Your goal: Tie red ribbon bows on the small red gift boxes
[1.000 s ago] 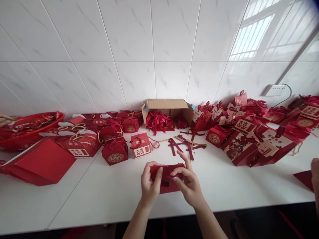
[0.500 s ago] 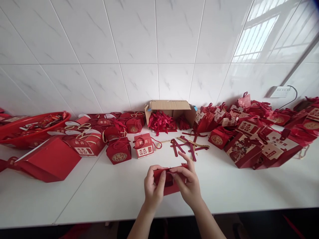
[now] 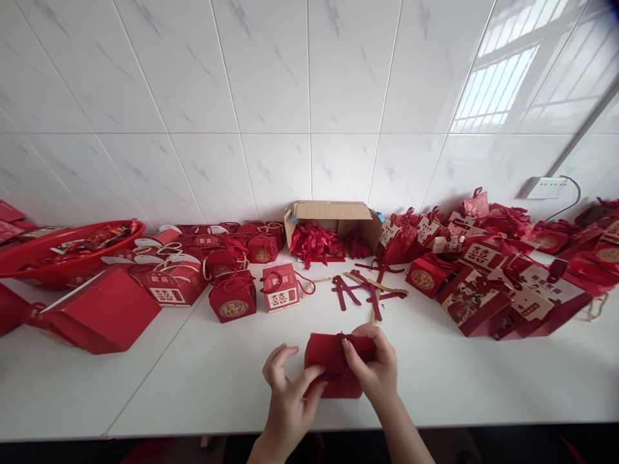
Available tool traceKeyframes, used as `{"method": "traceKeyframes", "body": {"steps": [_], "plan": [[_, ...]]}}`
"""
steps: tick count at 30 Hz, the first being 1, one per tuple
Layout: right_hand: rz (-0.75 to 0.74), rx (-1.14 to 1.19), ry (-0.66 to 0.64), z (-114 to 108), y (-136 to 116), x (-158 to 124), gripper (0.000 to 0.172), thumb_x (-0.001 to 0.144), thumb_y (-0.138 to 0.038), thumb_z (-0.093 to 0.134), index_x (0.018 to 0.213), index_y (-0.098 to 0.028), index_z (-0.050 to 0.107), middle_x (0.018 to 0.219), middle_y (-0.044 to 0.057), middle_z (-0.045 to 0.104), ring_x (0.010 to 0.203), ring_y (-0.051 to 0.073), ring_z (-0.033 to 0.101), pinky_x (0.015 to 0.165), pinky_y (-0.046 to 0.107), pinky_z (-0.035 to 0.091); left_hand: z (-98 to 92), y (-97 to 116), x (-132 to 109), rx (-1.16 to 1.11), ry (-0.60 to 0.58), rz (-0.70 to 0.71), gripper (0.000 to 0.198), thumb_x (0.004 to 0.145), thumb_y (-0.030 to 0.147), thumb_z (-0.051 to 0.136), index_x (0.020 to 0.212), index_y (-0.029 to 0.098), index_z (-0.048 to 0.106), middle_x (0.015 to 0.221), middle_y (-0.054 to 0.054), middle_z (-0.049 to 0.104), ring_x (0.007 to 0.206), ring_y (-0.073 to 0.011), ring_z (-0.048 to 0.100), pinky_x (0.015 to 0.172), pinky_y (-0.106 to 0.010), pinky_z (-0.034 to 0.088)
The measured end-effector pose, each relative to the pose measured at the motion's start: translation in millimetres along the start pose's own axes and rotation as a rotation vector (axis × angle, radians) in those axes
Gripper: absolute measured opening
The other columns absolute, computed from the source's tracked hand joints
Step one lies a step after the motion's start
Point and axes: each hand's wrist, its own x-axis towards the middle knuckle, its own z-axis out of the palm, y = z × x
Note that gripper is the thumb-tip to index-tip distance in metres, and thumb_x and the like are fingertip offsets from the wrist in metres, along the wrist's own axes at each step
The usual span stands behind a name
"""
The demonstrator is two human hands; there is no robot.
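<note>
A red paper box (image 3: 333, 388) lies near the table's front edge, between my hands. My right hand (image 3: 380, 364) pinches its top flap, with thumb and index finger around a dark red strap at the upper edge. From the left, my left hand (image 3: 290, 393) touches the box's face with its thumb and a finger, around a dark red strip, while its other fingers curl away. Dark red and gold straps (image 3: 370, 290) lie loose beyond the box. Two small finished-looking red boxes, one with a round gold emblem (image 3: 233, 296) and one with a cream label (image 3: 280, 288), stand at the back left.
A cardboard carton (image 3: 333, 210) of red ribbons stands against the tiled wall. Several red gift boxes (image 3: 476, 296) crowd the right side. At the left are a large red box (image 3: 104, 312), more small boxes and a red basin (image 3: 29, 261) of wrapped items. A power strip (image 3: 544, 188) is on the wall.
My left hand has shifted down and left from the box's top edge, and its fingers have spread. My right hand now holds the upper edge. The box faces me flatter, and the view has tilted slightly.
</note>
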Motion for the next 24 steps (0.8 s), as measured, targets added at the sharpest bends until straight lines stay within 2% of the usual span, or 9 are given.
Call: {"method": "traceKeyframes", "body": {"steps": [3,6,8,11,13,16,19,22,24], "plan": [[-0.041,-0.037,0.039,-2,0,2,0.012,0.079,-0.018,0.062,0.079,-0.022,0.051,0.066,-0.001,0.054,0.059,0.013,0.053,0.051,0.025,0.044,1.6,-2,-6,-0.021,-0.010,-0.073,0.016,0.076,0.012,0.064,0.081,0.027,0.067,0.108,-0.008,0.047,0.111,-0.0283,0.043,0.091,-0.044,0.042],[-0.073,-0.065,0.078,-8,-1,6,0.013,0.077,-0.017,0.062,0.079,-0.022,0.051,0.066,-0.001,0.054,0.060,0.014,0.054,0.052,0.026,0.045,-2.4,-3,-5,-0.280,-0.010,-0.377,0.003,0.081,0.024,0.061,0.078,0.022,0.063,0.105,-0.009,0.052,0.107,-0.0265,0.050,0.088,-0.040,0.044],[-0.096,-0.056,0.050,-12,-2,7,0.013,0.076,-0.017,0.063,0.078,-0.022,0.051,0.066,-0.001,0.054,0.058,0.014,0.054,0.052,0.026,0.046,-8.7,-5,1,-0.510,0.031,-0.611,0.012,0.083,0.031,0.060,0.077,0.021,0.059,0.108,-0.008,0.055,0.108,-0.0246,0.052,0.086,-0.034,0.046],[-0.143,0.008,-0.058,-16,-7,4,0.015,0.076,-0.014,0.064,0.080,-0.022,0.052,0.067,0.000,0.054,0.058,0.014,0.054,0.052,0.027,0.045,-23.7,-5,19,-0.749,0.130,-0.766,0.016,0.082,0.035,0.062,0.081,0.020,0.059,0.110,-0.007,0.059,0.112,-0.0223,0.053,0.086,-0.029,0.046],[-0.163,0.054,-0.127,-17,-12,0,0.016,0.076,-0.012,0.064,0.083,-0.022,0.053,0.068,0.000,0.055,0.059,0.014,0.053,0.051,0.027,0.045,-37.1,2,37,-0.802,0.187,-0.706,0.014,0.081,0.033,0.065,0.081,0.019,0.060,0.098,-0.006,0.063,0.103,-0.0203,0.058,0.084,-0.028,0.048],[-0.183,0.122,-0.207,-21,-24,-4,0.020,0.075,-0.011,0.064,0.087,-0.023,0.053,0.069,0.001,0.054,0.061,0.015,0.052,0.051,0.027,0.044,-59.0,26,66,-0.799,0.204,-0.489,0.008,0.079,0.023,0.067,0.083,0.020,0.060,0.078,-0.002,0.063,0.076,-0.0153,0.061,0.069,-0.025,0.051],[-0.198,0.181,-0.271,-26,-38,-4,0.024,0.074,-0.011,0.065,0.092,-0.024,0.054,0.072,0.001,0.054,0.063,0.015,0.051,0.053,0.028,0.045,-75.6,50,87,-0.759,0.218,-0.321,0.028,0.075,0.012,0.068,0.097,0.027,0.060,0.077,-0.001,0.065,0.071,-0.0166,0.061,0.063,-0.027,0.053],[-0.214,0.200,-0.289,-30,-47,-3,0.028,0.073,-0.010,0.066,0.094,-0.024,0.053,0.072,0.002,0.054,0.064,0.016,0.051,0.053,0.029,0.045,-80.6,58,95,-0.735,-0.069,-0.221,0.021,0.076,0.009,0.065,0.088,0.026,0.069,0.074,-0.004,0.066,0.067,-0.0188,0.063,0.056,-0.028,0.053],[-0.220,0.198,-0.295,-31,-50,-2,0.028,0.073,-0.010,0.066,0.094,-0.024,0.053,0.071,0.001,0.054,0.063,0.016,0.051,0.053,0.029,0.044,-77.9,55,93,-0.724,-0.254,-0.266,0.018,0.078,0.011,0.063,0.087,0.024,0.073,0.075,-0.006,0.067,0.067,-0.0197,0.064,0.055,-0.028,0.053]]}}
